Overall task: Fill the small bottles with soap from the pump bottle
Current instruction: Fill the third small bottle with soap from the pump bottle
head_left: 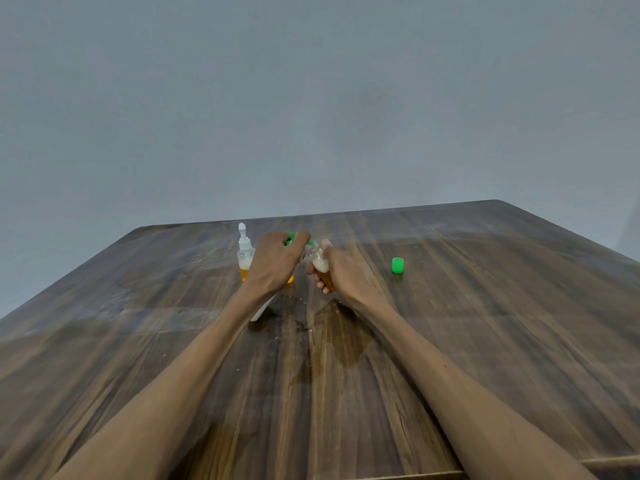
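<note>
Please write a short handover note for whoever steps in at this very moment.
Left hand presses the green pump head of the pump bottle. Right hand grips a small bottle tilted at the spout, holding amber soap topped with foam. A second small bottle, white-capped, stands left, partly filled. A green cap sits apart on the table, to the right.
Left to do: finish filling, cap the held bottle.

Dark wood-grain table [485, 323], surface glossy, smeared with wet patches; plain grey wall [311, 98] behind.
</note>
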